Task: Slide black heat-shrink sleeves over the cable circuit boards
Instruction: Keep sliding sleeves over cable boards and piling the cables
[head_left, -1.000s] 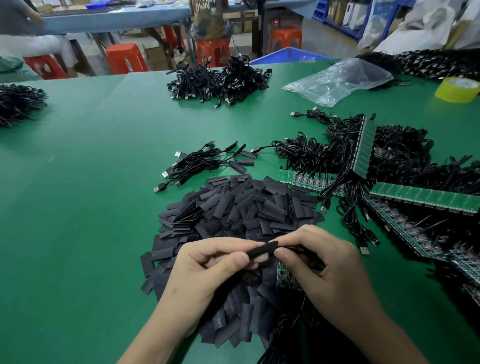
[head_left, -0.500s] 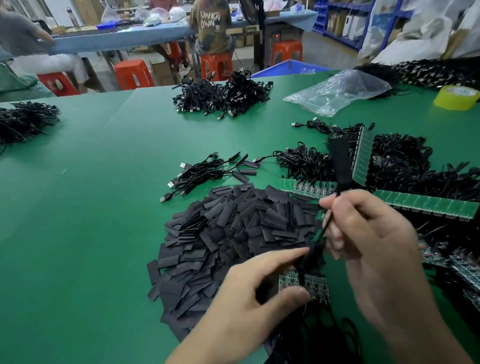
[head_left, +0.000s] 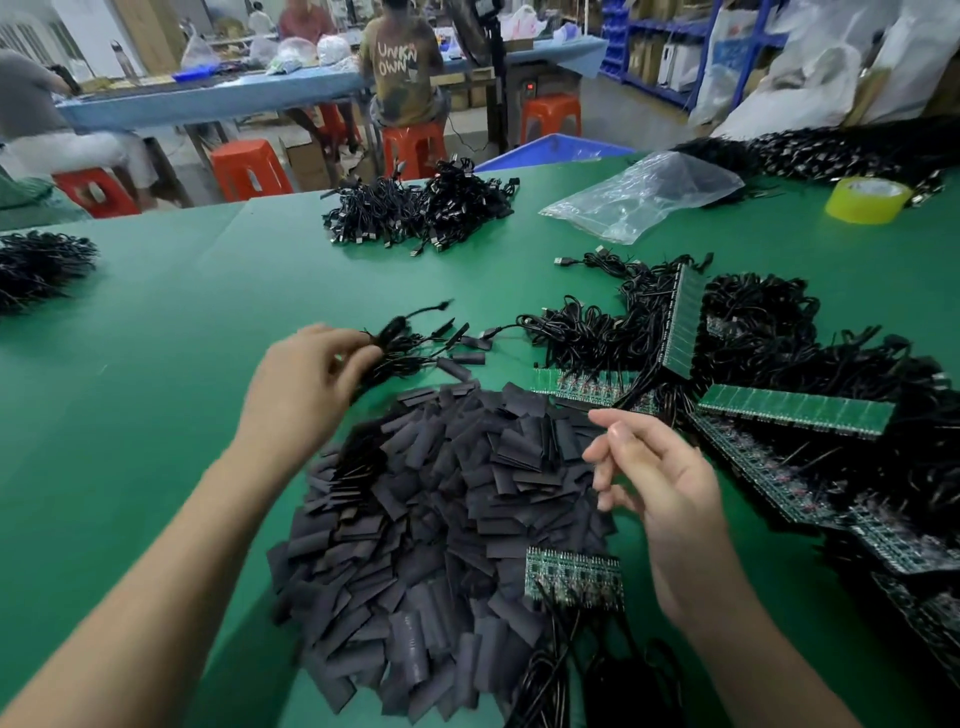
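Flat black heat-shrink sleeves (head_left: 441, 519) lie heaped on the green table (head_left: 156, 364). A green circuit-board strip (head_left: 574, 576) with black cables attached rests on the heap's near right edge.

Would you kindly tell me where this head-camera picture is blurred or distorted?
Head view: motion blur smears the left hand and the cables at its fingertips; the right hand is slightly soft; the heat-shrink sleeve pile stays fairly sharp; the wide-angle lens bows the far edge of the green table; lighting is even.
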